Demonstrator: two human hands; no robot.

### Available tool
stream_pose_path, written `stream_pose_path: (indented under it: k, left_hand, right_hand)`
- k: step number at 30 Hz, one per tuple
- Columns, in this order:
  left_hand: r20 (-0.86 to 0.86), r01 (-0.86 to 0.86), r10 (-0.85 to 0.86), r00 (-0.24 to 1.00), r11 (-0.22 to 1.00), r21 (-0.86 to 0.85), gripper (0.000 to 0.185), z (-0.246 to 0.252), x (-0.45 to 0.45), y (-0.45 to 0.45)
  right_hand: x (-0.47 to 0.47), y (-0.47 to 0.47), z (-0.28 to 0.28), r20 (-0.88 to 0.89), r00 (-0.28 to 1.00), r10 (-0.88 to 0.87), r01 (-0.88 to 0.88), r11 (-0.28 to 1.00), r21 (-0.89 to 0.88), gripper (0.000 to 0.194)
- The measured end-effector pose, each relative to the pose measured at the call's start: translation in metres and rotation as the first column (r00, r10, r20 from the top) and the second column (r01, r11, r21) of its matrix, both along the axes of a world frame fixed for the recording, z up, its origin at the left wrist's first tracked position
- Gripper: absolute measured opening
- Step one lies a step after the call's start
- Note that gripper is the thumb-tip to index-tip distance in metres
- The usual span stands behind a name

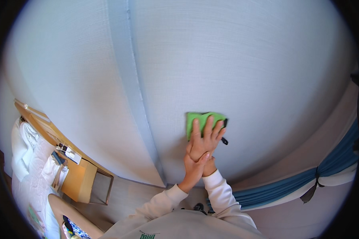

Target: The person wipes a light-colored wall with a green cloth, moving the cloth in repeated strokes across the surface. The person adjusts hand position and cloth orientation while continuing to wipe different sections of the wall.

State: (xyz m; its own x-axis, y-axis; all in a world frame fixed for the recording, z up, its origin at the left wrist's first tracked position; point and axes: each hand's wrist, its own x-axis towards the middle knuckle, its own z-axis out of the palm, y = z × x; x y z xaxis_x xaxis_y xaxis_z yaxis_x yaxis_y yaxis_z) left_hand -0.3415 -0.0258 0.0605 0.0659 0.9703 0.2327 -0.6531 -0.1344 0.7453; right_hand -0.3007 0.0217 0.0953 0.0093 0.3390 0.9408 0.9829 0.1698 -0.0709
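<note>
Against a pale, textured wall covering (242, 74), my right hand (205, 139) lies flat with its fingers spread over a green cloth (192, 117). A black piece with a hole in its end (225, 141) sticks out from beneath the fingers on the right; what it belongs to is hidden. My left hand (194, 170) is clasped around my right wrist, its thumb across the top. Its other fingers are mostly out of sight. Left of the cloth, a vertical step in the wall (140, 98) runs down to the floor.
A blue curtain (269, 189) with a dark tieback (317, 180) hangs at right. At left are a bed with white bedding (39, 155), a wooden headboard (36, 121) and a wooden bedside cabinet (77, 179). A tan curved furnishing (68, 209) stands at lower left.
</note>
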Motion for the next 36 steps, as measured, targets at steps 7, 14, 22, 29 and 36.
stream_pose_path:
  k: [7, 14, 22, 29, 36]
  left_hand:
    - [-0.038, 0.106, -0.103, 0.994, 0.988, 0.11, 0.071, 0.017, -0.043, 0.038]
    - [0.071, 0.009, -0.011, 0.997, 1.0, 0.029, 0.074, 0.01, -0.043, 0.016]
    - [0.101, 0.02, -0.029, 0.994, 0.996, 0.093, 0.068, 0.03, -0.073, 0.048]
    - [0.142, -0.034, 0.044, 0.989, 0.997, -0.076, 0.059, 0.001, -0.073, 0.029]
    - [0.133, -0.04, 0.037, 0.99, 0.999, 0.022, 0.056, 0.05, -0.088, 0.049]
  right_hand:
    - [-0.037, 0.03, 0.032, -0.056, 0.998, -0.031, 0.03, 0.999, -0.032, 0.062]
    - [-0.043, 0.018, 0.008, 0.034, 0.999, 0.005, -0.003, 0.997, -0.074, 0.06]
    - [-0.074, 0.042, 0.046, -0.007, 1.0, 0.013, -0.013, 1.0, 0.003, 0.065]
    - [-0.083, 0.027, 0.02, 0.039, 0.989, 0.143, -0.134, 0.975, -0.177, 0.067]
    - [-0.096, 0.043, 0.088, -0.02, 0.99, 0.137, -0.138, 0.988, -0.073, 0.071]
